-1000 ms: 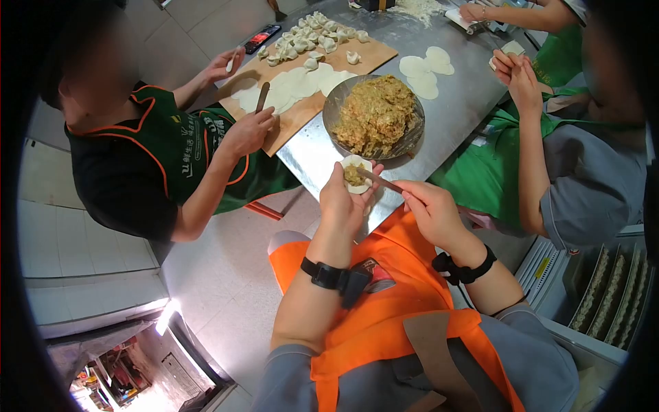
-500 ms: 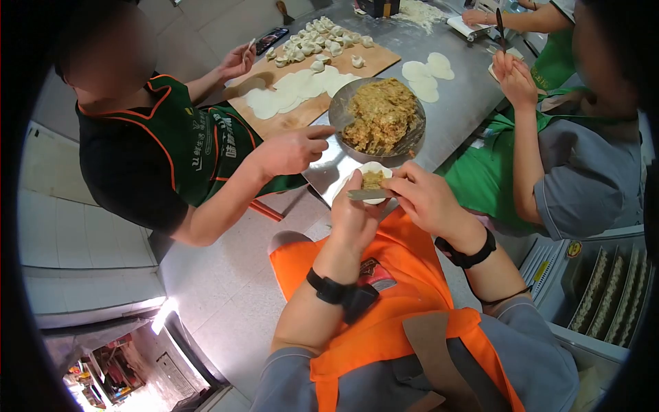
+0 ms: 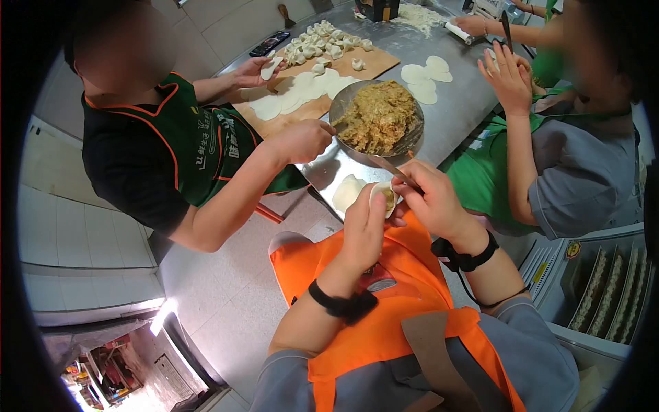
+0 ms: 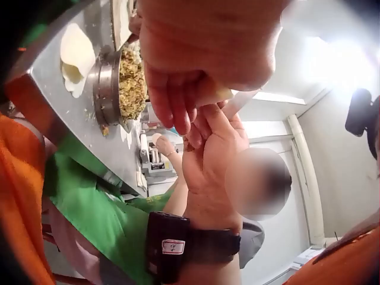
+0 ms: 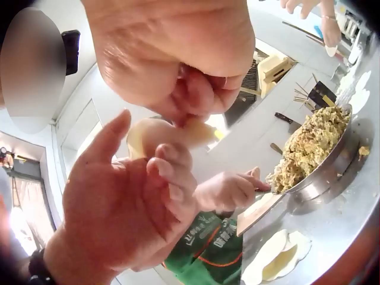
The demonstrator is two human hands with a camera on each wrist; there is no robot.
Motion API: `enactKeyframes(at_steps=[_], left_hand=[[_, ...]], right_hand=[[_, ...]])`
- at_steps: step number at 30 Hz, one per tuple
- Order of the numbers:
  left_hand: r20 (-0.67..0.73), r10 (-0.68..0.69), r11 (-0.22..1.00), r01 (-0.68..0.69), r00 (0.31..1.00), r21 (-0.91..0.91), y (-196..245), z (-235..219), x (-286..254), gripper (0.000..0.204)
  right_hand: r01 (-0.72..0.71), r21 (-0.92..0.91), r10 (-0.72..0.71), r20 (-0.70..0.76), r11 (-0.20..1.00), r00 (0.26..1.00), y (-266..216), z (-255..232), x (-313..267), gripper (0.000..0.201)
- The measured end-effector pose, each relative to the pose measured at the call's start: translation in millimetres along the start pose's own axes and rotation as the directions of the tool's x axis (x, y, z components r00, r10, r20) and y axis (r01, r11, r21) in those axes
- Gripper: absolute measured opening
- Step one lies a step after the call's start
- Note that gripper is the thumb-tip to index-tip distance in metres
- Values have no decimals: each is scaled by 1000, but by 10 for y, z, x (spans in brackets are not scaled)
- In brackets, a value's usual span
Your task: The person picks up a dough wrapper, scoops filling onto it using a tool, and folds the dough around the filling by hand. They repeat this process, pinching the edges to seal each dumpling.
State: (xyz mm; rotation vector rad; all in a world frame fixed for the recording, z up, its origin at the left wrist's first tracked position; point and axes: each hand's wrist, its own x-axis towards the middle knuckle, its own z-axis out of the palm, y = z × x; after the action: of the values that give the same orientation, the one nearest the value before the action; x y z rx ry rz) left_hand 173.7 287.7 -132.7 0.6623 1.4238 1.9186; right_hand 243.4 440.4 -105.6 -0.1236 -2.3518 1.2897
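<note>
My left hand [image 3: 364, 230] cradles a dumpling wrapper [image 3: 382, 198] with filling inside, its curled fingers beneath and thumb at the near side. In the right wrist view the wrapper [image 5: 151, 138] is folded up between both hands. My right hand [image 3: 436, 202] grips a flat spatula [image 3: 395, 169] that points away toward the bowl, while its fingertips pinch the wrapper's edge. Loose wrappers [image 3: 347, 192] lie on the table corner just beyond my left hand. Past them stands a metal bowl [image 3: 335, 130] heaped with minced filling [image 3: 381, 113].
A person across on the left holds a wrapper [image 3: 272, 67] and reaches into the bowl. Their wooden board [image 3: 377, 63] carries wrappers and several shaped dumplings [image 3: 322, 40]. Round wrappers [image 3: 425, 75] lie right of the bowl. Another person's hands [image 3: 509, 79] work at the right.
The wrapper has gone from lying open on my left palm to folded up between my hands. The spatula has swung from across the wrapper to pointing away. The left person's hand has reached the bowl.
</note>
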Motion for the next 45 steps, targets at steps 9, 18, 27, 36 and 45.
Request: enactKeyframes(at_steps=[9, 18, 27, 36, 45], left_hand=[[-103, 8, 992, -20, 995, -122, 305, 166, -253, 23], [-21, 473, 796, -417, 881, 439, 321, 147, -240, 30], [204, -50, 999, 50, 978, 5, 698, 192, -428, 37], [224, 307, 851, -372, 925, 370, 700, 231, -542, 41], [41, -22, 984, 29, 999, -175, 652, 314, -476, 39]], right_hand=[[-261, 638, 194, 174, 724, 965, -62, -23, -124, 12], [-55, 296, 63, -18, 954, 998, -407, -40, -251, 9], [155, 54, -153, -34, 986, 988, -659, -198, -241, 14], [390, 100, -400, 117, 915, 909, -530, -57, -265, 24], [-5, 278, -26, 107, 961, 994, -665, -106, -309, 13]])
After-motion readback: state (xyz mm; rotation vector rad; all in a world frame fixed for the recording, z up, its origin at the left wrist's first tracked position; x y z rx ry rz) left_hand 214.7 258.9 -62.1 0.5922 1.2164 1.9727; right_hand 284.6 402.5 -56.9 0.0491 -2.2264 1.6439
